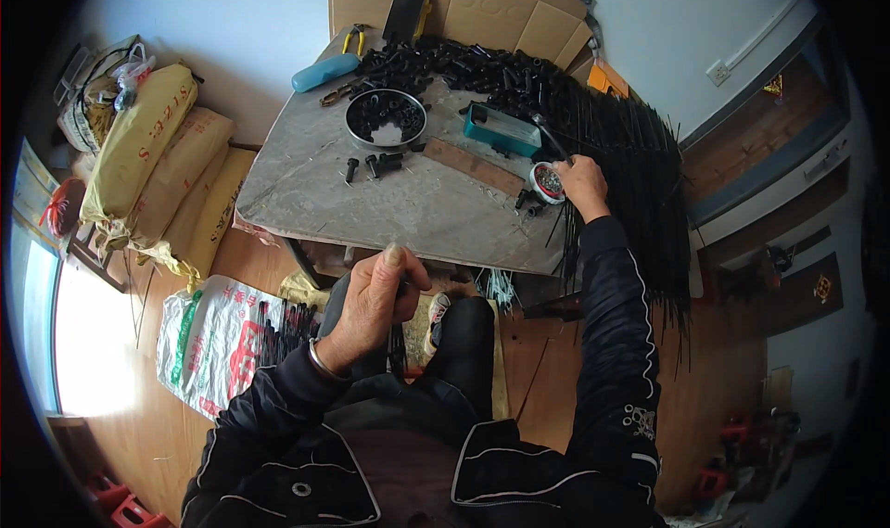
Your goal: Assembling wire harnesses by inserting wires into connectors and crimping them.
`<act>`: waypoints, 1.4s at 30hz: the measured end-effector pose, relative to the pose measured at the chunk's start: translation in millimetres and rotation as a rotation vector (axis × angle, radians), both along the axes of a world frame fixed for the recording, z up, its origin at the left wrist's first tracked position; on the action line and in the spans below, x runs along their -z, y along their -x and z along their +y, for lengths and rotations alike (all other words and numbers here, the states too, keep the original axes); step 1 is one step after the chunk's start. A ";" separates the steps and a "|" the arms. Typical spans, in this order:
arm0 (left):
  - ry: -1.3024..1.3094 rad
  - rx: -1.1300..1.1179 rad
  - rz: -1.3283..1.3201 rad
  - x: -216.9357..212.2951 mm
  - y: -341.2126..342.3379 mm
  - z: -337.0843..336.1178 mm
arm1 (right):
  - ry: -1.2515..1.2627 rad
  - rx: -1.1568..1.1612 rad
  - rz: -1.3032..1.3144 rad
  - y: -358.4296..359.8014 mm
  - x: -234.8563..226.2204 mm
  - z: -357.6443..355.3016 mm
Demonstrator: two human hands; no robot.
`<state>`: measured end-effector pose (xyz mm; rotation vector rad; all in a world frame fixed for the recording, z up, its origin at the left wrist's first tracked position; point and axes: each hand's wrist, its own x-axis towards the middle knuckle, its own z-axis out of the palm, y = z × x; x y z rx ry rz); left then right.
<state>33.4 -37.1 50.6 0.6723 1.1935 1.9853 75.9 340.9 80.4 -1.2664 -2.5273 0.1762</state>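
Above my lap, my left hand (375, 294) is closed, thumb on top and fingers curled. Something dark shows inside the curl, but its kind is hidden. My right hand (584, 187) reaches over the table's right side, its fingers pinched together at a small round tub (549, 183) of tiny metal pieces. Whatever lies between those fingertips is too small to make out. Just beyond that hand, a dark curved handle (553, 140) leans by a teal open box (502, 130). Long thin black rods (630, 166) lie in a thick bundle beside my right wrist.
The grey table (315, 190) bears a round metal tin (385, 142) of black parts, a flat brown bar (475, 167), loose black pieces (382, 165), a big black heap (473, 69) and yellow-handled pliers (353, 39). Stuffed yellow sacks (148, 139) stand left; a white bag (218, 343) lies on the floor.
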 end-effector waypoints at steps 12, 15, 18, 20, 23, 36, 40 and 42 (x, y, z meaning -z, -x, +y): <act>-0.074 0.006 0.041 2.4 -9.6 -8.4 | 1.087 -0.279 0.793 -14.5 -3.7 -24.9; -0.085 -0.015 0.056 6.3 -10.7 -6.1 | 1.395 -0.335 0.880 -17.3 -2.4 -74.5; -0.060 -0.045 0.039 8.6 -11.0 -6.9 | 1.546 -0.414 0.915 -21.5 9.7 -135.3; -0.087 -0.082 0.055 9.0 -12.7 -6.4 | 1.619 -0.450 0.945 -23.3 16.1 -174.4; -0.091 -0.083 -0.001 12.8 -16.5 -11.6 | 1.684 -0.483 1.055 -20.1 25.7 -224.3; -0.111 -0.222 0.186 26.5 -17.9 -28.6 | 1.116 -0.395 1.087 -6.4 32.6 -290.1; -0.112 -0.193 0.137 28.4 -18.5 -33.0 | 1.064 -0.427 1.096 -0.1 34.9 -297.5; -0.112 -0.195 0.147 29.9 -18.4 -34.0 | 1.055 -0.427 1.068 0.9 37.0 -298.3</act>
